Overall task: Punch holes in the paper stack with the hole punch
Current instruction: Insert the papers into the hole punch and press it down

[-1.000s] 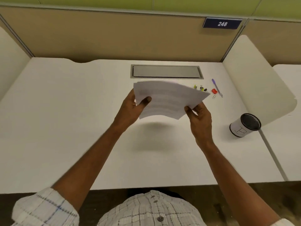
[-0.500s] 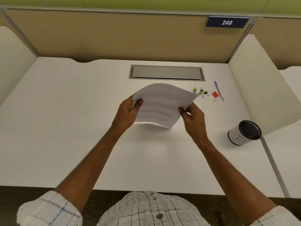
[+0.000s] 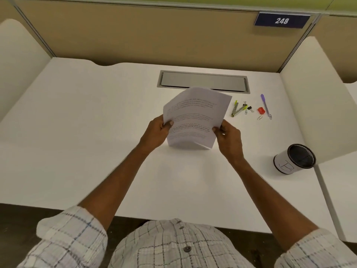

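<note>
A thin stack of printed white paper (image 3: 195, 115) stands nearly upright on the white desk (image 3: 96, 132), its bottom edge touching or close to the surface. My left hand (image 3: 156, 132) grips the stack's left edge, thumb on the front. My right hand (image 3: 229, 137) grips its right edge the same way. A small silver tool with yellow-green tips (image 3: 238, 110), lying open in a V, sits to the right of the paper; I cannot tell if it is the hole punch.
Right of the paper lie binder clips (image 3: 249, 108), paper clips (image 3: 259, 118), a small red object (image 3: 261, 110) and a purple pen (image 3: 265, 105). A black mesh cup with a white label (image 3: 294, 158) stands at the right. A grey cable tray lid (image 3: 202, 82) is behind. White dividers flank the desk.
The paper stack has come down from mid-air and turned from landscape to upright, its bottom edge now at the desk. Both hands kept their grip and moved closer together.
</note>
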A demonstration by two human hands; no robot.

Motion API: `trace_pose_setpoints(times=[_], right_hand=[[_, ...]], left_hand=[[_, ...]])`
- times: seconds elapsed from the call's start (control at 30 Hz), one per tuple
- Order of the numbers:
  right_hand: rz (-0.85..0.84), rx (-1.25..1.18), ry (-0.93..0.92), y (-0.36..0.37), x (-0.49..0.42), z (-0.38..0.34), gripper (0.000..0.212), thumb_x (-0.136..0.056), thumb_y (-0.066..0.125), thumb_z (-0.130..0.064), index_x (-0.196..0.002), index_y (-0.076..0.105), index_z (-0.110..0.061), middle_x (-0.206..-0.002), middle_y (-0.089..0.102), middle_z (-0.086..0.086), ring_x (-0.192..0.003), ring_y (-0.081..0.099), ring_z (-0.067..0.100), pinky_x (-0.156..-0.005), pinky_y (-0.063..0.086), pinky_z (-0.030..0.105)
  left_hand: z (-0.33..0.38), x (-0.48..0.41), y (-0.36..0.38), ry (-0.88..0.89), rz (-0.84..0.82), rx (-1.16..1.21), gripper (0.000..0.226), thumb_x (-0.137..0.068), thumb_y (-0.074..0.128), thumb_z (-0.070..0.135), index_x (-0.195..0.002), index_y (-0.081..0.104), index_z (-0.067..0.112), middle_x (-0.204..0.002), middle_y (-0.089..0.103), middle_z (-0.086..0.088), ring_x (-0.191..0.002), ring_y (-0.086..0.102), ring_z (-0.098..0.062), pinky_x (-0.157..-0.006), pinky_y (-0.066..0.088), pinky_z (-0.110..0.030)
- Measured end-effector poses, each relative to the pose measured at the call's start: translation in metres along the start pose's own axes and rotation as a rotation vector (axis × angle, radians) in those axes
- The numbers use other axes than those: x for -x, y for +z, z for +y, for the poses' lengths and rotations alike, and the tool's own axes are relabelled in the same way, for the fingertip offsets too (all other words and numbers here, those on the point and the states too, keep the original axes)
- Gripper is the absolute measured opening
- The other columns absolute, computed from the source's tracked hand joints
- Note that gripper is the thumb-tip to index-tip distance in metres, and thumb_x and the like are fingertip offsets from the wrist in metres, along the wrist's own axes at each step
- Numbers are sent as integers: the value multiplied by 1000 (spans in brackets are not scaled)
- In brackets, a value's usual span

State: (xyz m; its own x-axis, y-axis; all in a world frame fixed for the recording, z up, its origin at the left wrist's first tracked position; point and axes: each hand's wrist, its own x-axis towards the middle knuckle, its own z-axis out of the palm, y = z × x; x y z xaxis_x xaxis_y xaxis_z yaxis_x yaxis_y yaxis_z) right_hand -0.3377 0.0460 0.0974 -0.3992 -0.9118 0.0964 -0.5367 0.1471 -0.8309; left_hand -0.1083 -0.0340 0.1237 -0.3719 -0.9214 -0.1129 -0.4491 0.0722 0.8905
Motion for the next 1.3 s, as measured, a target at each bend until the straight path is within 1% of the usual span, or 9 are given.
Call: trace_pose_setpoints(times=[0.1, 0.17, 0.23, 0.33, 0.5, 0.73, 0.9, 1.03, 1.3], right_hand=[[70, -28, -54, -4, -8, -18, 23, -96, 57, -10, -116, 67, -16, -98, 71, -16, -87, 69, 9, -78, 57, 27], [81, -43, -84, -7, -13, -34, 21, -96, 56, -12, -113, 67, -17, -95, 67, -27, -87, 67, -2, -77, 56, 19], [80, -74, -99, -5, -19, -51, 19, -97, 56, -13, -113, 66, -16, -95, 65, -30, -89, 66, -4, -78, 56, 18], [78, -144, -106, 5, -23, -75, 20, -99, 55, -13, -115, 66, -14, -103, 69, -22, -96, 68, 2, -83, 57, 21], [19, -345, -76, 51, -26, -106, 19, -98, 59, -12, -115, 68, -9, -111, 75, 2, -101, 72, 18, -88, 59, 35], [-89, -474, 227, 170, -30, -126, 17, -93, 67, -9, -110, 71, -11, -91, 72, -2, -80, 69, 9, -67, 56, 25], [-173, -423, 391, 258, -30, -126, 21, -91, 71, -12, -112, 69, -8, -104, 71, 16, -96, 71, 36, -83, 61, 53], [-210, -332, 484, 310, -24, -121, 12, -90, 72, -12, -101, 70, -17, -91, 72, 6, -96, 72, 36, -83, 60, 53], [-216, -152, 596, 349, -21, -104, 10, -90, 71, -16, -100, 70, -16, -88, 72, -2, -87, 71, 24, -86, 60, 46]], left_hand=[[5, -4, -10, 29, 111, 10, 30, -108, 50, 19, -132, 61, 4, -121, 69, -6, -113, 66, -23, -75, 49, -5], [10, -7, -21, 72, 149, 40, 30, -108, 51, 21, -131, 61, 5, -122, 70, -6, -113, 68, -21, -81, 55, -14], [15, -10, -36, 112, 178, 88, 28, -107, 53, 20, -131, 60, 6, -124, 71, -7, -115, 68, -21, -92, 60, -31], [17, -15, -64, 167, 236, 169, 25, -105, 58, 22, -129, 60, 13, -123, 72, -6, -113, 70, -21, -94, 61, -42], [-12, -18, -122, 127, 313, 341, 23, -98, 69, 28, -117, 69, 15, -113, 78, 0, -102, 77, -18, -83, 65, -39], [-95, -35, -211, -84, 283, 437, 36, -89, 80, 22, -123, 73, 17, -103, 80, 2, -94, 78, -15, -76, 65, -32], [-167, -54, -258, -248, 238, 353, 38, -86, 82, 21, -123, 74, 13, -107, 78, -9, -99, 76, -26, -86, 63, -42], [-219, -58, -277, -359, 165, 417, 37, -88, 80, 16, -125, 73, 10, -101, 81, -6, -99, 78, -27, -72, 64, -28], [-273, -67, -277, -487, 136, 419, 21, -93, 76, 20, -113, 77, 15, -89, 82, 1, -87, 80, -19, -65, 62, -21]])
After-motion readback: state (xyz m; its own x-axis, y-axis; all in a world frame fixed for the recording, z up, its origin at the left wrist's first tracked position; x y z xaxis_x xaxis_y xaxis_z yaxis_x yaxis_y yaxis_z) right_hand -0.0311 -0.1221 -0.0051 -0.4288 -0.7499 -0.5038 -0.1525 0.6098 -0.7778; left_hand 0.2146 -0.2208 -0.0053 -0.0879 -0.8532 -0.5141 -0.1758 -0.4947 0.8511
